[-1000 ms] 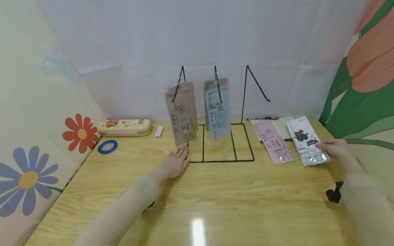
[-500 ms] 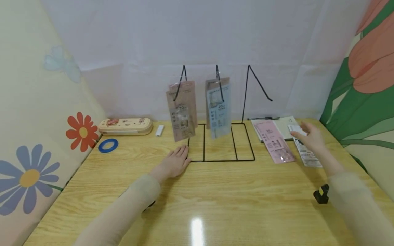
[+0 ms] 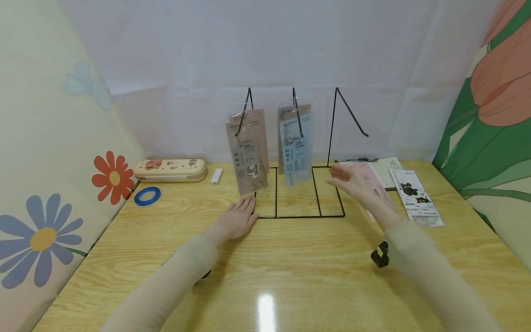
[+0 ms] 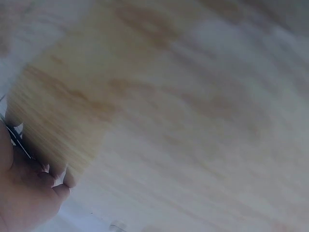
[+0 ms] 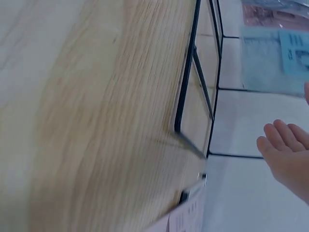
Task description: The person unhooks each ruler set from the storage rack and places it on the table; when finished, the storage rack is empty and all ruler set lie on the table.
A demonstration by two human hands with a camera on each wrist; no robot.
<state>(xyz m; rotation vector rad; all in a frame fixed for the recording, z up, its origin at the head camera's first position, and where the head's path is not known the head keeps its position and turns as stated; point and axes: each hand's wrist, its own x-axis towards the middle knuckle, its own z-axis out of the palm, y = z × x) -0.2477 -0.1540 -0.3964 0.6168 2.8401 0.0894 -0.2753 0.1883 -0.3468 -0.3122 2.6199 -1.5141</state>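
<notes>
A black wire rack with three hooks stands on the table. Pinkish-brown ruler packets hang from its left hook. On the middle hook a light blue ruler packet hangs in front of a brownish one. My left hand lies with fingers extended at the front left corner of the rack's base. Over the base's right end hovers my right hand, holding nothing; in the right wrist view its fingers are straight, near the blue packet. Behind that hand a pink ruler packet is partly hidden.
White ruler-set packets with black cats lie at the right, beside a pale notepad and a black pen. At the left are a cream pencil case, a white eraser and a blue tape ring.
My right hand has let go of the white ruler-set packet at the right and moved left to the rack's right end. The left hand has stayed in place.
</notes>
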